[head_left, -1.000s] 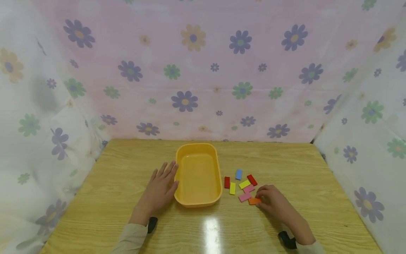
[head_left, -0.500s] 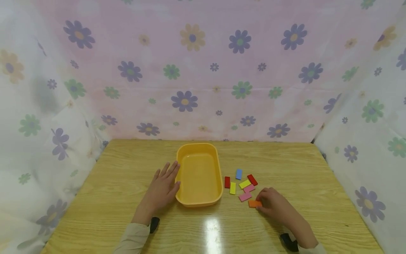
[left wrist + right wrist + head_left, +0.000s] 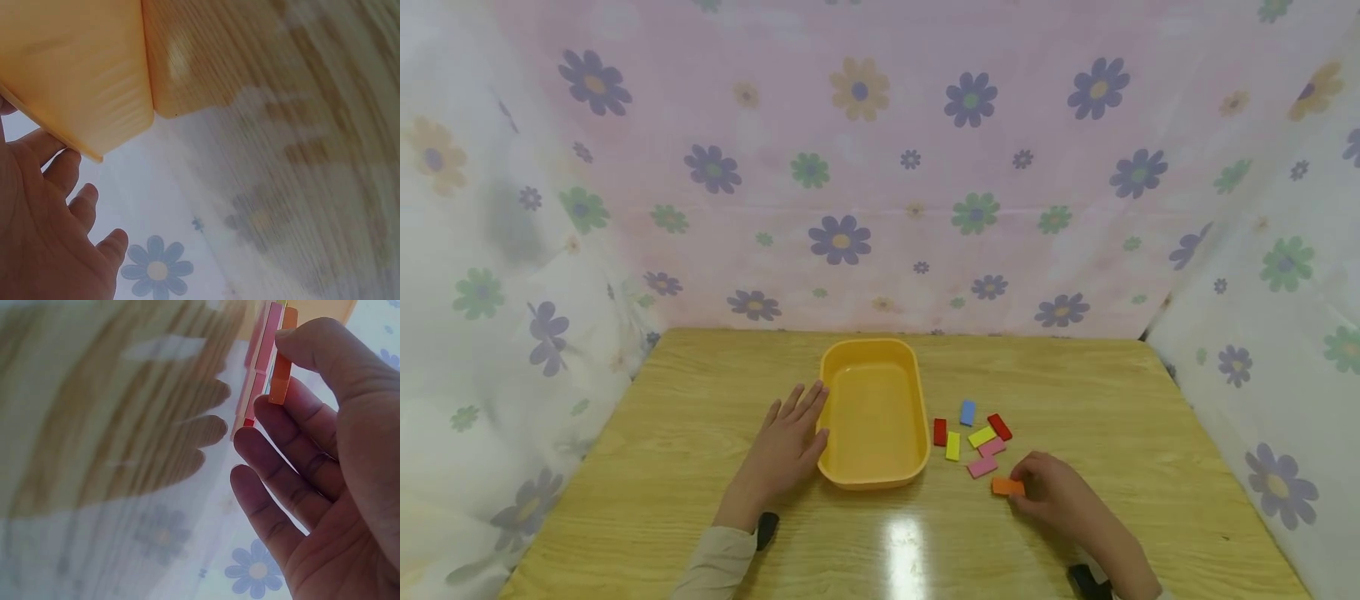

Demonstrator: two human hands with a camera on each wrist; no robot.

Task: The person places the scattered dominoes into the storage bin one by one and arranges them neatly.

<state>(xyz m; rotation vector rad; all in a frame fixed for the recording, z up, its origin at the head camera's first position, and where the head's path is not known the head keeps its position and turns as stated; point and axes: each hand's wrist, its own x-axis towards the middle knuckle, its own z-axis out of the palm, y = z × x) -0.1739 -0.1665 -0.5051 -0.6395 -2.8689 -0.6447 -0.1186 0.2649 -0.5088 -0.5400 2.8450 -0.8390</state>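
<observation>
My right hand (image 3: 1056, 492) pinches an orange domino (image 3: 1007, 486) between thumb and fingertips, just on the near side of the loose dominoes. In the right wrist view the orange domino (image 3: 284, 369) stands out above the table, with the thumb on one face and the other fingers loosely spread. My left hand (image 3: 778, 454) lies along the left side of a yellow plastic basin (image 3: 922, 417), fingers extended and touching its rim. Seen from the left wrist, those fingers (image 3: 81, 206) lie against the basin's rim (image 3: 81, 153). Nothing lies inside the basin.
Several flat dominoes lie right of the basin: a blue one (image 3: 967, 413), red ones (image 3: 940, 432), yellow ones (image 3: 952, 446) and pink ones (image 3: 982, 467). The wooden table (image 3: 715, 375) is bounded by flowered cloth (image 3: 880, 192) behind and at both sides.
The orange domino has been drawn from beside the pink one toward the person and now appears raised in the right hand's pinch. The left hand stays at the basin's rim.
</observation>
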